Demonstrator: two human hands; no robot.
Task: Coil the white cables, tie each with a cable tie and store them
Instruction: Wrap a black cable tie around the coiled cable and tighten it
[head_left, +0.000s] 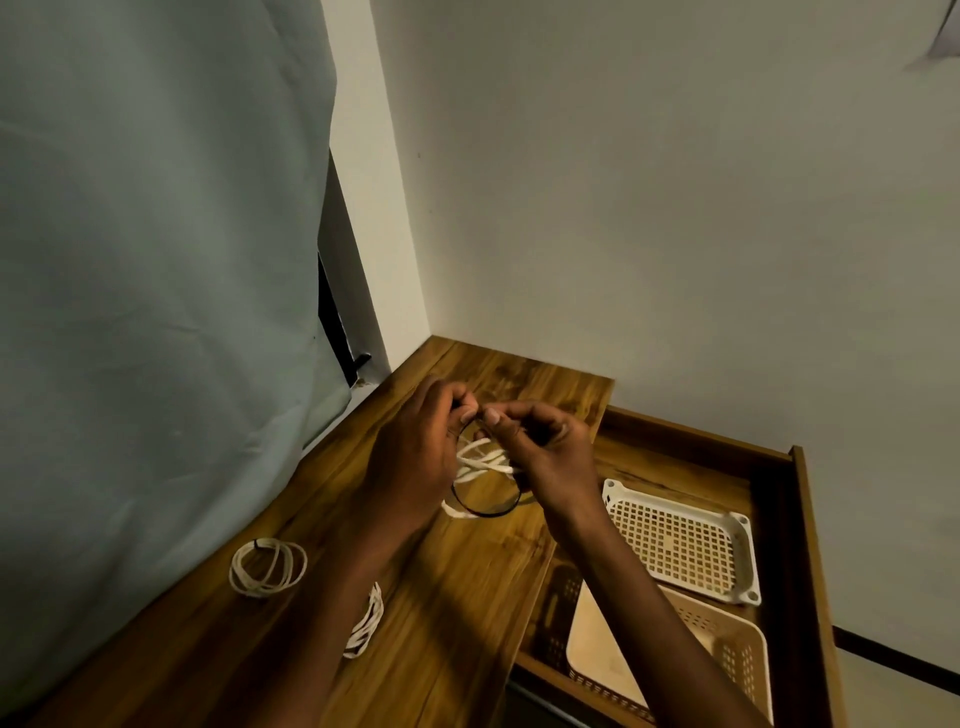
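I see left hand (415, 447) + right hand (540, 447) both pinching black cable tie (488, 512) looped round white cable coil (480, 460) | above wooden tabletop (467, 597) | tied coil (267, 566) near left edge

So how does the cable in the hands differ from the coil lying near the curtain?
The held cable is up off the desk, its loops loose and crossing; the left coil lies flat, a neat ring. A black tie hangs wide around the held one; the coil's looks snug. Both are white.

Dim, warm light; soft shadows, wide-angle bending at edges.
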